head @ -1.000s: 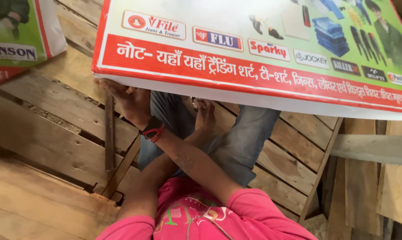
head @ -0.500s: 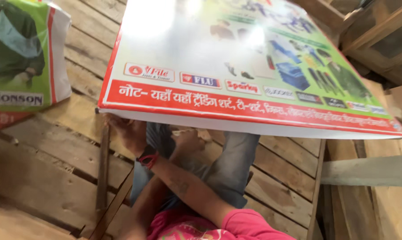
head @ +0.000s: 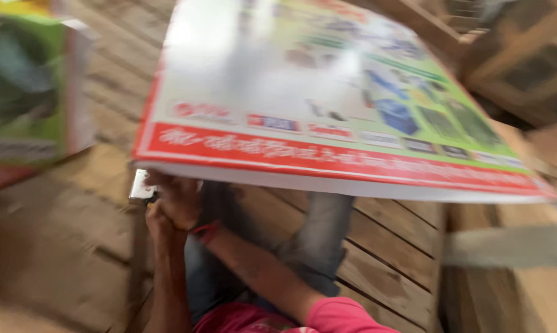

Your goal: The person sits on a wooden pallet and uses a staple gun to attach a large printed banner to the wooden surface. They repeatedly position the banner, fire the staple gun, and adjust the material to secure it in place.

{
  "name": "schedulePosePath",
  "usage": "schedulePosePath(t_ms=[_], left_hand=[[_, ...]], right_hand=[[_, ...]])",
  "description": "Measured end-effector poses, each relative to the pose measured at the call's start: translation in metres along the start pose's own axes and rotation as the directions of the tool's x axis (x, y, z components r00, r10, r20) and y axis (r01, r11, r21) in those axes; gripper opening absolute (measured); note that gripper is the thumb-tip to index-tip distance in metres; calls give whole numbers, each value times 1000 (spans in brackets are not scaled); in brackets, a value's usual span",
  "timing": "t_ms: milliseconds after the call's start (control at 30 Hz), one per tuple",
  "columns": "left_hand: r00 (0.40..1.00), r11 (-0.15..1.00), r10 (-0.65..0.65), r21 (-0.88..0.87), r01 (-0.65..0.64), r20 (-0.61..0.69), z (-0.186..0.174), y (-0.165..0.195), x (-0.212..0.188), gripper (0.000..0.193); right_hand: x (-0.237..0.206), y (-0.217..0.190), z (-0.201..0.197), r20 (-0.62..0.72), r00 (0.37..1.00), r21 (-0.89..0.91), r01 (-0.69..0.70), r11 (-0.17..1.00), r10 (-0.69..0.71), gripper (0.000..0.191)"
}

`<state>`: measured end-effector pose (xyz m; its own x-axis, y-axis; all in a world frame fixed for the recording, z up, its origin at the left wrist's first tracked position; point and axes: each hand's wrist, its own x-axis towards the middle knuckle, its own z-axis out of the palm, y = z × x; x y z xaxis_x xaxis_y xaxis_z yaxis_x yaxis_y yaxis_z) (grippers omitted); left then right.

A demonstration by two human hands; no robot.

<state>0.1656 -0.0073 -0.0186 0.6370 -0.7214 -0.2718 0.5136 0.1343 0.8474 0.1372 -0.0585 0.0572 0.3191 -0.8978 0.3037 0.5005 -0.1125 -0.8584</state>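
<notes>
A floor of rough wooden planks (head: 383,246) (blurred throughout) is shown beneath a large printed board (head: 327,105). Left of the board, a green box (head: 25,92) rests on the planks. Right of it, pale timber pieces (head: 512,246) are laid.

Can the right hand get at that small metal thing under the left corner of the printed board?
Probably yes. The right hand already sits beside the metal piece under the board corner, with the left hand just below; blur hides whether it touches.
</notes>
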Motion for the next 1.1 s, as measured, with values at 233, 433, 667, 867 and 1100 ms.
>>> schedulePosePath(t_ms=[233,433,667,867,1100], left_hand=[[948,956,295,53,-290,-122,-52,78,-43,31],[830,526,502,675,-517,244,-25,148,-86,68],[856,382,408,792,-476,317,4,160,-90,73],[796,243,403,786,-568,451,-1,190,-92,70],[873,159,281,878,-452,398,-1,212,-90,71]], right_hand=[[14,-1,-6,107,994,60,-11,998,5,11],[25,-22,14,97,995,192,-22,981,3,24],[25,-21,-1,141,983,116,-135,984,118,29],[24,15,-13,183,979,234,-137,963,95,31],[20,33,-18,167,982,211,-120,970,85,27]])
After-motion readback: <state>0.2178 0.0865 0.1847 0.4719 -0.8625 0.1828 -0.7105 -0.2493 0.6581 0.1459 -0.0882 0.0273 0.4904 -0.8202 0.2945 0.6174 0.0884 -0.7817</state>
